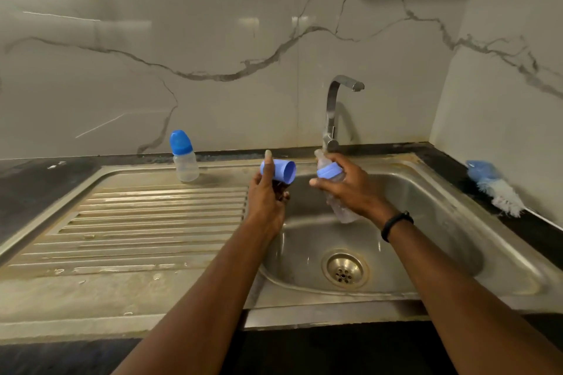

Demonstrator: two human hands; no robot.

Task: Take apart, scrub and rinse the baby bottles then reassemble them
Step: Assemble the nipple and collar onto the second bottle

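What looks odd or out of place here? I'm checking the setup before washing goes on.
Nothing is spilled or broken. The brush lies on the dark counter right of the sink, bristles toward the edge. The left hand holds a loose cap; the right hand holds a tilted bottle over the basin.

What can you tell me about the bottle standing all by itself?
The bottle is small, with a see-through, slightly cloudy plastic body and a rounded blue cap on top. It looks empty. It is whole, cap on, and stands upright at the back edge of the steel drainboard, near the marble-look wall, to the left of the basin. Only the drainboard under it touches it; neither hand is near it.
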